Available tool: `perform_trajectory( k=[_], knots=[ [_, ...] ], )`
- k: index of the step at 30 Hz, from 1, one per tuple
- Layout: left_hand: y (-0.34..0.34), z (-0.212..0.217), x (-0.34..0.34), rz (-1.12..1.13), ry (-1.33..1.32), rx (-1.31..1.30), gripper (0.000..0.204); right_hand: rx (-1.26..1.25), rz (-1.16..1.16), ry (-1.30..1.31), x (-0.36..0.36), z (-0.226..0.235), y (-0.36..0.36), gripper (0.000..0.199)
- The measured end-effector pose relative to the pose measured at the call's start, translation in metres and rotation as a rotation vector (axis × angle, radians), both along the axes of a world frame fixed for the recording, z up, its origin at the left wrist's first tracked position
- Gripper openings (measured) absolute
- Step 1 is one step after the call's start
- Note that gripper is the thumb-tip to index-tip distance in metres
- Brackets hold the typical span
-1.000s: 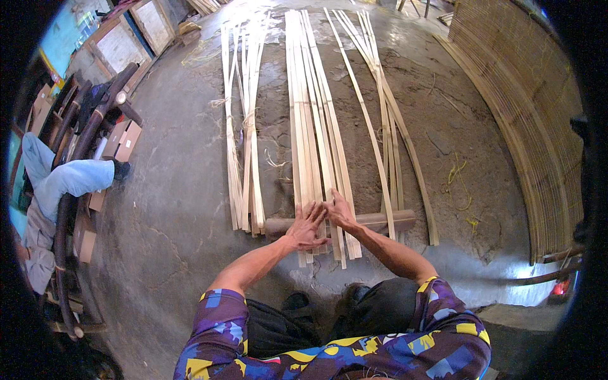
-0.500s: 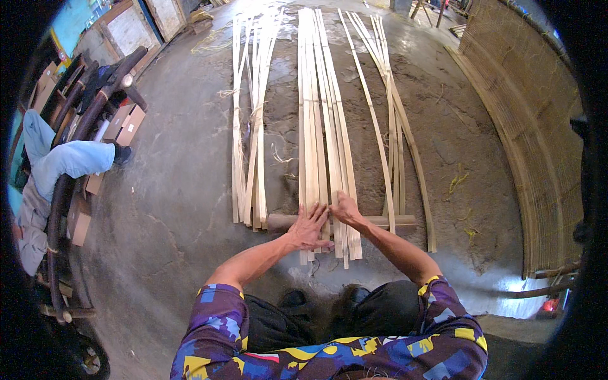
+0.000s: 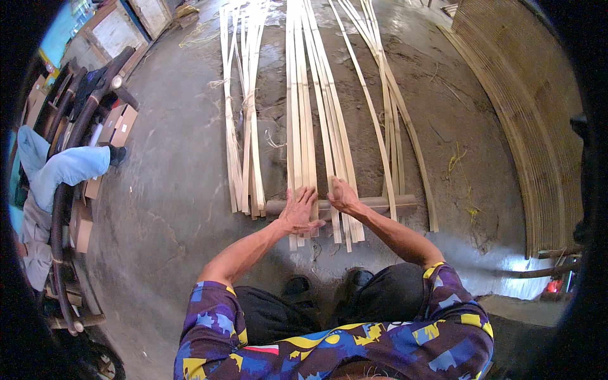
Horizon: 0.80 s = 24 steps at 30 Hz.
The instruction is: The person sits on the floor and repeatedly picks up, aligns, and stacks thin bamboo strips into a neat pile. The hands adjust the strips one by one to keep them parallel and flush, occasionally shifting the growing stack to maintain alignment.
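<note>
in the head view, the person's left hand (image 3: 300, 211) lay palm down near the lower ends of a group of long pale strips (image 3: 301, 139), its fingers straight and a little spread, the thumb out to the right; it pressed on the strips rather than closing around them. the right hand (image 3: 342, 194) was just beside it, its fingers bent over the near part of a second group of pale strips (image 3: 335, 139); whether it gripped one of them could not be told. a narrow gap parted the two groups near the hands.

both groups ran lengthwise away from the person and crossed over a brown wooden bar (image 3: 378, 203) that lay crosswise on the floor (image 3: 171, 190), their near ends poking out past it, uneven in length. to the left, apart from them, lay a looser bundle of strips (image 3: 254, 158), with thin ties around part of it. to the right were more strips (image 3: 392, 126), some crossing one another, one bowed outward.

farther right stood a large slatted mat (image 3: 506, 126), and yellow string (image 3: 472, 212) lay on the floor before it. at the far left, another person's leg (image 3: 76, 166) in light blue showed beside a dark wooden bench and cardboard boxes (image 3: 117, 125).
</note>
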State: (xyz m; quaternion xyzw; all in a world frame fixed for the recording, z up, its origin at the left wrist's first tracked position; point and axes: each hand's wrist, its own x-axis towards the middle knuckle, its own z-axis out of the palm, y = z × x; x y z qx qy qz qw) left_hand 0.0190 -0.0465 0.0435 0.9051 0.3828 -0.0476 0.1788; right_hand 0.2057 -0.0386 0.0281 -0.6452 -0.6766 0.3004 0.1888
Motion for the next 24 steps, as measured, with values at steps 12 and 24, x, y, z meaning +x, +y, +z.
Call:
perform_trajectory(
  k=[12,24],
  knots=[
    [-0.009,-0.015,0.033,0.045,-0.199,-0.010,0.066,-0.069,-0.023,0.005,0.004,-0.005,-0.014,0.057],
    [-0.008,-0.009,0.029,-0.004,-0.059,0.066,0.067,-0.199,-0.315,0.377,0.003,-0.003,-0.011,0.060]
  ],
)
